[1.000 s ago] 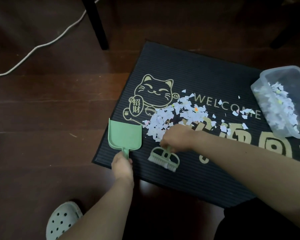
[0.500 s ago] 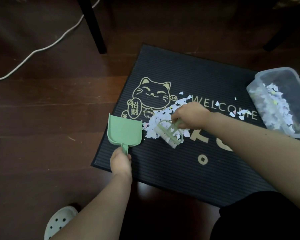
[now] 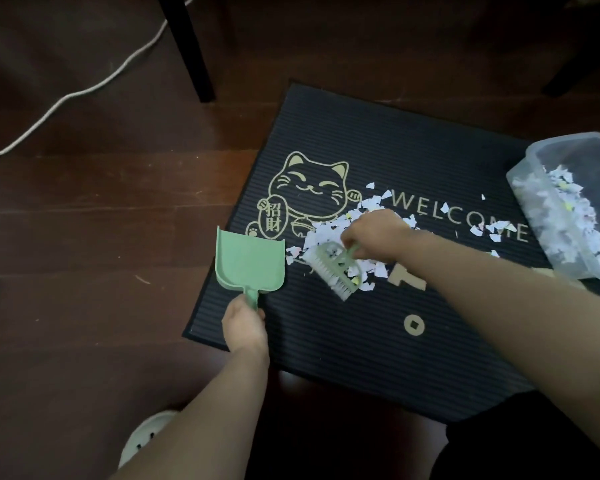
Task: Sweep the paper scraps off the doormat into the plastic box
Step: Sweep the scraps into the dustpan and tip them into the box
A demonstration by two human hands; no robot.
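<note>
Nearest to the person, the left hand (image 3: 245, 323) is closed around the short handle of a green dustpan (image 3: 250, 263). The pan lies flat on the near left part of the doormat (image 3: 378, 140), and its open mouth points away from the person. No scraps can be seen inside it yet.

Just to the right of the left hand, and a little further, the right hand (image 3: 374, 239) is clamped on the handle of a small green brush (image 3: 336, 268). The brush is tilted, with the pale bristles turned down and toward the dustpan. The hands are apart, each one with its own tool.

Under and around the right hand lies the main heap of paper scraps (image 3: 326, 233), touching the brush and reaching almost to the right edge of the pan. Beyond the right hand more single scraps are spread over the word WELCOME.

Far to the right of both hands stands the plastic box (image 3: 520, 174), tilted, already partly filled with scraps.

The scraps look very light and thin, so probably they fly or slide easily, and some may catch in the ribs of the mat. It seems better not to pinch them by hand, but to push them with short, low strokes of the brush into the pan. The pan should then be carried level by its handle to the box.
</note>
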